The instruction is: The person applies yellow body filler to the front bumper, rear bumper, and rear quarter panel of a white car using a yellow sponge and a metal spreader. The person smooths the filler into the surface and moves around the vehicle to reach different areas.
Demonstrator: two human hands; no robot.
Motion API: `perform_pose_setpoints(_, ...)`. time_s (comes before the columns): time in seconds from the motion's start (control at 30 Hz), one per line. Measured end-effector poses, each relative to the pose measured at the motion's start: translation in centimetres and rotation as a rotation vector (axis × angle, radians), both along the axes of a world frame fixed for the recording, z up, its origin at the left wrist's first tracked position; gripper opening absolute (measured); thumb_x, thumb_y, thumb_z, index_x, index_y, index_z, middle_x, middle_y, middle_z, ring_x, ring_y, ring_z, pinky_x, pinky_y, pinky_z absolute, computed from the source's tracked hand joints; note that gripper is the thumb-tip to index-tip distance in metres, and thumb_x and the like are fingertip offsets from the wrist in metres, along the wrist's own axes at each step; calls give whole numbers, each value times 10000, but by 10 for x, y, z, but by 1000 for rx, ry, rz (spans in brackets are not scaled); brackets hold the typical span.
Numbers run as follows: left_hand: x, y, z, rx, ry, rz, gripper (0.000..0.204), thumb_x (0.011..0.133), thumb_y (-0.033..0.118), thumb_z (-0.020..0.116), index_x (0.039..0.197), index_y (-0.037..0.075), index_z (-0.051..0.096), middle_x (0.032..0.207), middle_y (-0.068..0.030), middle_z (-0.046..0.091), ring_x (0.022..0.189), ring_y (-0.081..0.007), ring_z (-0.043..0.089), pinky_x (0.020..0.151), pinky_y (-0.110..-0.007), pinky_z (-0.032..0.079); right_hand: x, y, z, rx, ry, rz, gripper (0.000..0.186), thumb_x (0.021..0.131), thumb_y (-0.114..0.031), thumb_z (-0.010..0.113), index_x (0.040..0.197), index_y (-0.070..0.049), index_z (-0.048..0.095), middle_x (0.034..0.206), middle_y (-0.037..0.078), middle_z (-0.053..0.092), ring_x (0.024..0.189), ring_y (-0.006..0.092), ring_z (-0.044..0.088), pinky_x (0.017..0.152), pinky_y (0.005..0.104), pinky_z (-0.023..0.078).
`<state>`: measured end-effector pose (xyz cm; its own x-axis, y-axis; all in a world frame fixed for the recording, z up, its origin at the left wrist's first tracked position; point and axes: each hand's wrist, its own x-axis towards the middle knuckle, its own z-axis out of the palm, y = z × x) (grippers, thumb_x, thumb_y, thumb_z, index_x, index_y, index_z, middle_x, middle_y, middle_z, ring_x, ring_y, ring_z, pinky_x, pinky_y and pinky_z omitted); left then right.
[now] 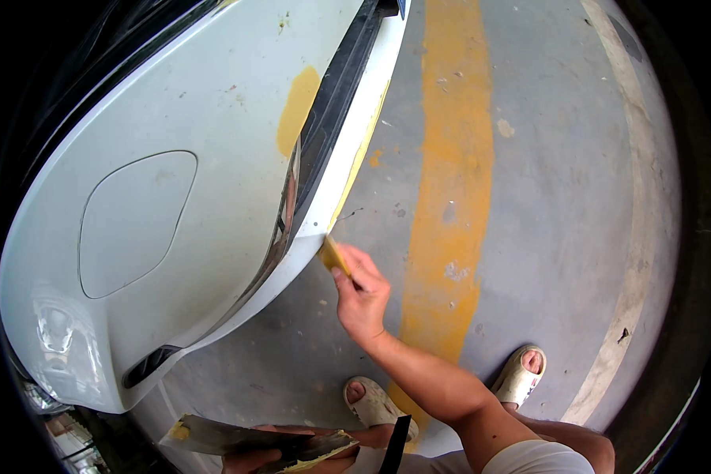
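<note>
My right hand point(363, 292) pinches a yellow putty spreader point(331, 254) between thumb and fingers. Its tip meets the lower edge of a white car bumper point(213, 95), beside the front end of a thin strip of pale yellow putty point(361, 154) that runs along that edge. Low in the picture, a dark metal putty board point(241, 438) carries yellow putty at its left corner and right edge. My left hand point(249, 460) is under this board and closed on it, its fingers mostly hidden. A larger yellow putty patch point(299, 110) covers part of the bumper above a black trim strip point(332, 103).
A rounded cover panel point(138, 225) is set in the bumper. The grey floor point(561, 197) bears a broad yellow stripe point(457, 158) and a white line point(636, 197) farther right. My feet, in pale slippers point(520, 379), stand on either side of my right forearm.
</note>
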<state>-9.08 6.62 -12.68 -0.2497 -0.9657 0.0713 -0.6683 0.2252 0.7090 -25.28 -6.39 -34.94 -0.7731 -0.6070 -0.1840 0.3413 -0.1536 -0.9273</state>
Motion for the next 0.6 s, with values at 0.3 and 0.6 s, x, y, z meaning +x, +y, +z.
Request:
perform_pose_setpoints(0.3, -79, -73, 4, 84, -137, -430, 117, 856, 55, 537, 952, 6, 583, 799, -100, 600, 726, -191, 562, 658, -298, 458, -126, 59, 16, -167, -228, -126, 241, 882, 29, 519, 1117, 12, 569, 1034, 59, 616, 928, 139, 569, 795, 286, 459)
perform_pose_setpoints(0.6, -143, -81, -28, 676, 497, -139, 172, 879, -26, 450, 1019, -28, 550, 831, -7, 559, 729, -26, 446, 632, -192, 383, -188, 166, 126, -290, 1590, 245, 318, 729, -46, 669, 1013, -182, 710, 1013, -64, 649, 861, 146, 524, 780, 320, 418)
